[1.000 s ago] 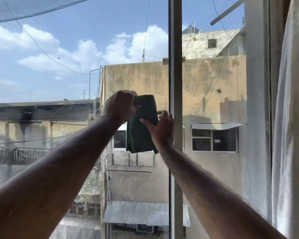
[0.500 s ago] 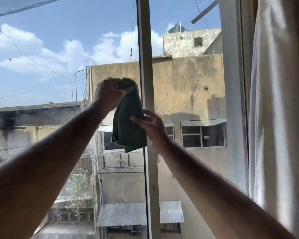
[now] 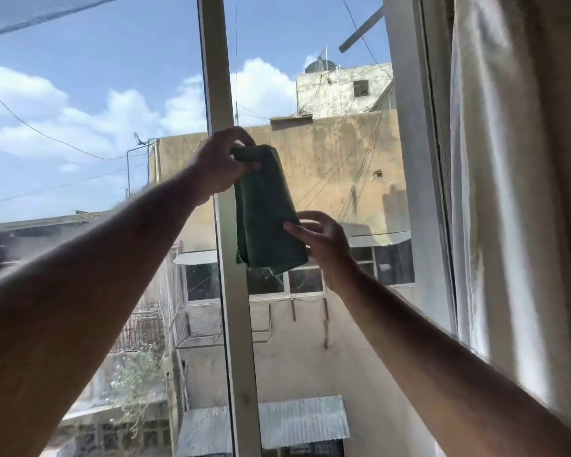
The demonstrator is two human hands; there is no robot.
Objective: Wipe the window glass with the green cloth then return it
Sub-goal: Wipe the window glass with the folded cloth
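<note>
Both forearms reach up and forward from the bottom corners toward the window. Left hand point(image 3: 223, 166) is pinched closed on the top fold of the green cloth point(image 3: 266, 209), thumb and fingers clamped over the rolled upper edge. Right hand point(image 3: 323, 240) is half open, fingers curled loosely, thumb and fingertips touching the cloth's lower right edge, steadying rather than gripping. Cloth hangs folded lengthwise, in the air in front of the right pane of the window glass point(image 3: 327, 179), just right of the white centre mullion point(image 3: 231, 291); can't tell if it touches the glass yet, looks slightly off it. Risks, as a guess: the grip is only a top pinch, so if the right hand lets go before the cloth is flattened the fold could open and flap, or the cloth could slip and drop out of reach below. Wiping with a narrow folded strip would cover little glass and leave streaks. The left knuckles sit right over the mullion, so a sideways stroke could knock into it. Curtain point(image 3: 508, 192) hangs close on the right, and a wide stroke that way could snag it. Beyond the glass: tan building wall point(image 3: 343, 153), sky, clouds.
</note>
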